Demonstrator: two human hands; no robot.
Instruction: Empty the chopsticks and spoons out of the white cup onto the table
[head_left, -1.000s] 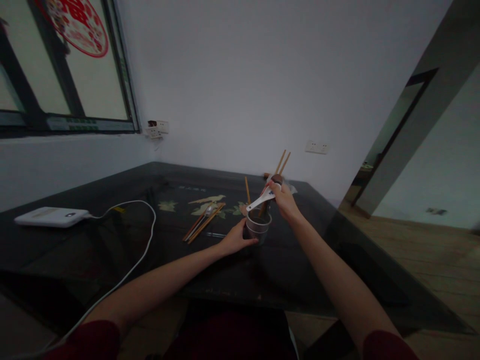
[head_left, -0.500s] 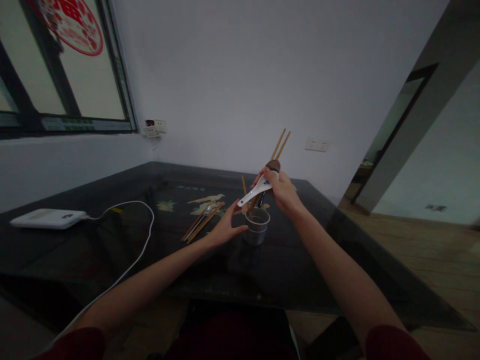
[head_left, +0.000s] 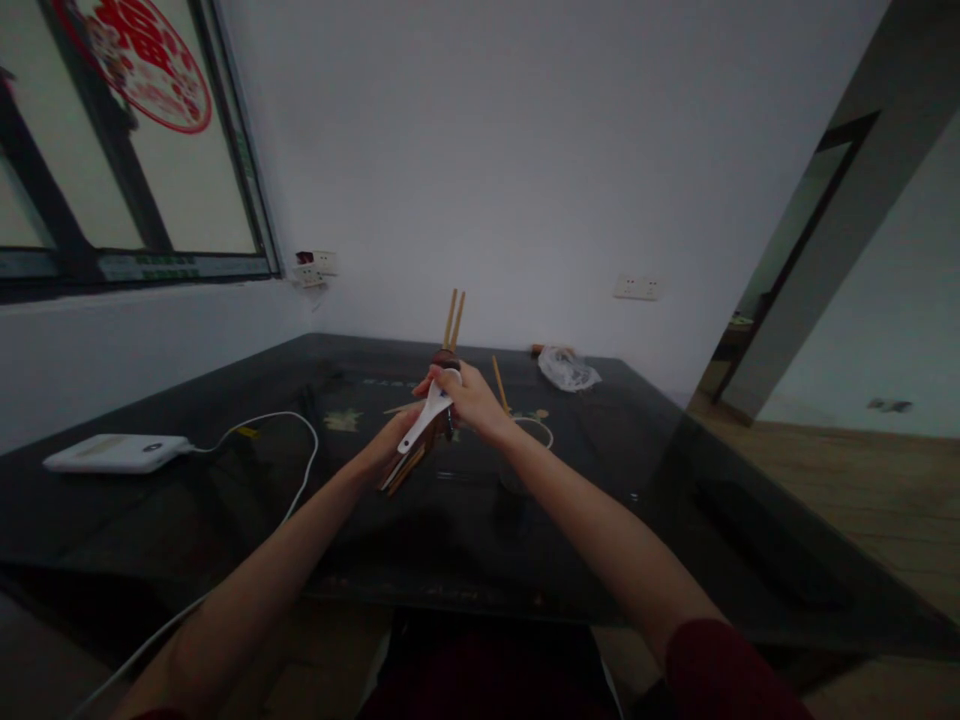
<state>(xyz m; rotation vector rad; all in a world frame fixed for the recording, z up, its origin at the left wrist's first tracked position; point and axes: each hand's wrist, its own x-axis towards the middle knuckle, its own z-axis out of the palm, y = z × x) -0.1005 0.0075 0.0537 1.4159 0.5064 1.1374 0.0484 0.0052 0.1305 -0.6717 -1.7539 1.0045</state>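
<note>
My right hand (head_left: 472, 395) is closed around a bundle. In it are a white ceramic spoon (head_left: 427, 415), a pair of wooden chopsticks (head_left: 454, 318) pointing up and a dark brown spoon (head_left: 445, 358). My left hand (head_left: 394, 440) reaches in just below, beside the white spoon's handle; its fingers are mostly hidden. Under it show the ends of more chopsticks (head_left: 405, 475), resting low over the tabletop. A metal cup (head_left: 546, 428) stands behind my right forearm, largely covered, with one wooden chopstick (head_left: 499, 382) leaning up out of it.
A white power bank (head_left: 116, 454) with a white cable (head_left: 311, 440) lies on the left of the dark table (head_left: 600, 540). At the back right, a clear plastic bag (head_left: 568, 368) rests by the wall. Something long and dark (head_left: 769, 545) lies near the right edge.
My right hand has moved left with its bundle, away from above the cup. My left hand has left the cup's side and moved left to the chopsticks lying there.
</note>
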